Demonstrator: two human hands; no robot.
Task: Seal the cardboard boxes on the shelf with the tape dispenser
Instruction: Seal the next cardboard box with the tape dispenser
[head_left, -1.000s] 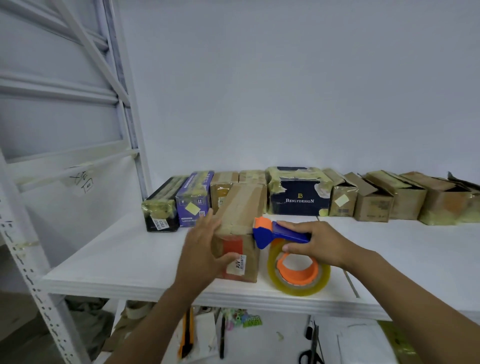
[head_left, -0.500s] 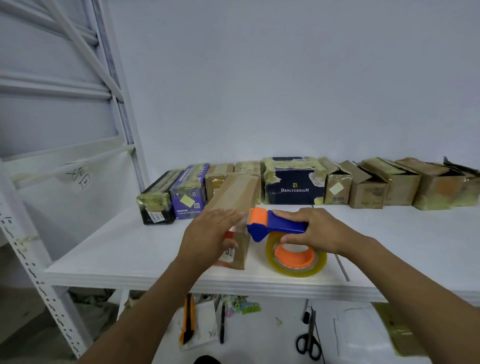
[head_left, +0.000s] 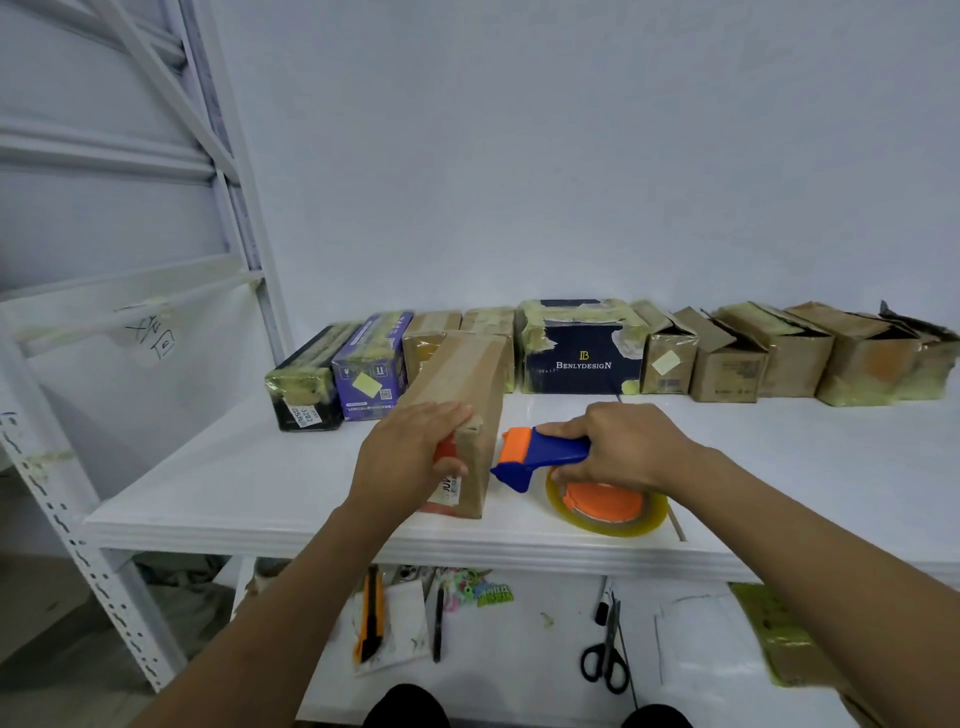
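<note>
Two bare hands work at the front edge of a white shelf (head_left: 249, 488). The left hand (head_left: 415, 452) grips the near end of a long cardboard box (head_left: 467, 379), fingers laid over its top edge and thumb curled against the front face, which carries an orange patch and a white label. The box lies lengthwise, pointing away toward the wall, with a strip of tape along its top.

The right hand (head_left: 618, 447) is closed round the blue handle of a tape dispenser (head_left: 540, 452). Its orange and blue head points left at the box's right side; whether it touches the cardboard cannot be told. The dispenser's tape roll (head_left: 608, 514), clear yellowish tape on an orange hub, rests on the shelf under the right hand.

Behind, a row of boxes (head_left: 727, 358) lines the wall: a black one, a purple one, a dark blue one printed BENLYDESIGN, and several brown ones, some with flaps open.

On a lower shelf lie a utility knife (head_left: 370, 618), a pen (head_left: 439, 623) and scissors (head_left: 605, 660).
</note>
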